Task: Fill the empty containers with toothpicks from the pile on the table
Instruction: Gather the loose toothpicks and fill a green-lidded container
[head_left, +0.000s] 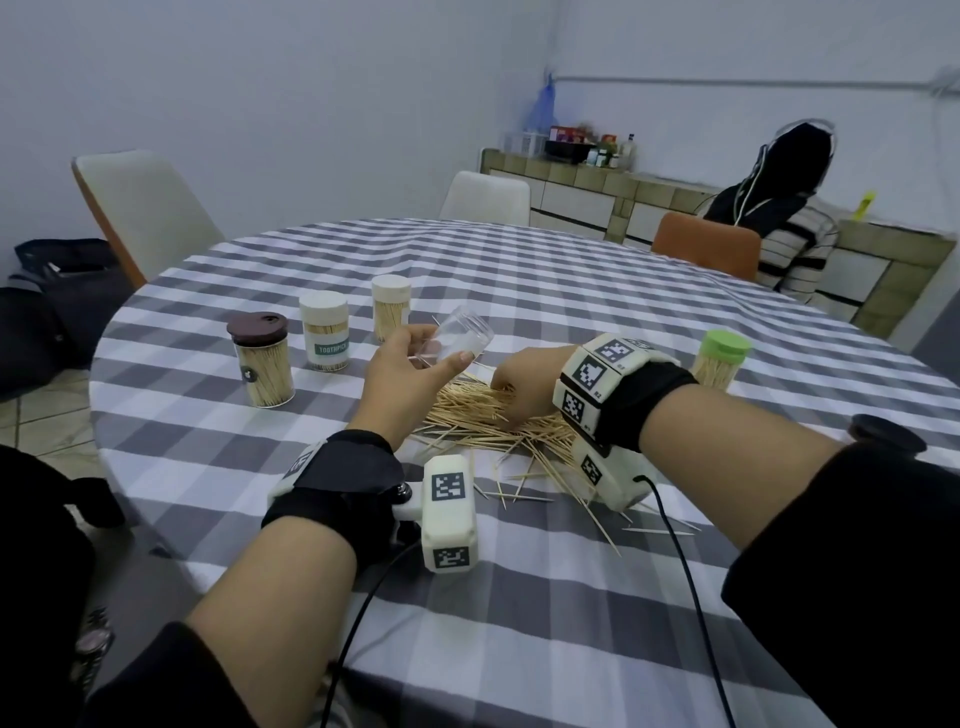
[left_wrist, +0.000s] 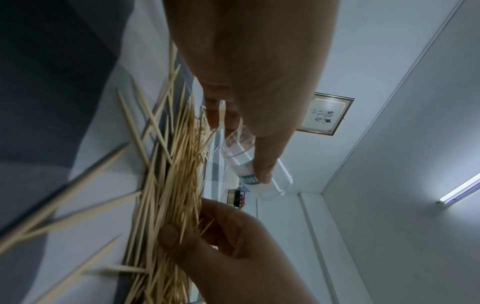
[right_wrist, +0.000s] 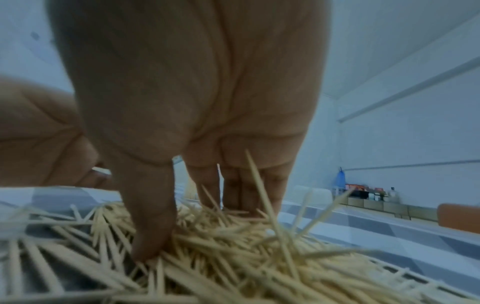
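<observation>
My left hand (head_left: 439, 349) grips a clear empty container (head_left: 460, 332), tilted above the far edge of the toothpick pile (head_left: 483, 415). In the left wrist view my thumb and fingers curl round the container (left_wrist: 275, 185), which carries a teal label. My right hand (head_left: 506, 387) reaches down into the pile just right of it. In the right wrist view its thumb (right_wrist: 153, 216) and fingers dig into the toothpicks (right_wrist: 233, 257) and close on a bunch. The left wrist view shows toothpicks (left_wrist: 166, 174) sticking out between that hand's thumb and fingers.
Filled containers stand on the checked tablecloth (head_left: 519, 597): brown-lidded (head_left: 262, 364), white-lidded (head_left: 324, 330), cream-lidded (head_left: 390, 312) at left, green-lidded (head_left: 722, 358) at right. A dark lid (head_left: 888, 434) lies near my right forearm. Chairs ring the table; a person (head_left: 789, 234) sits far right.
</observation>
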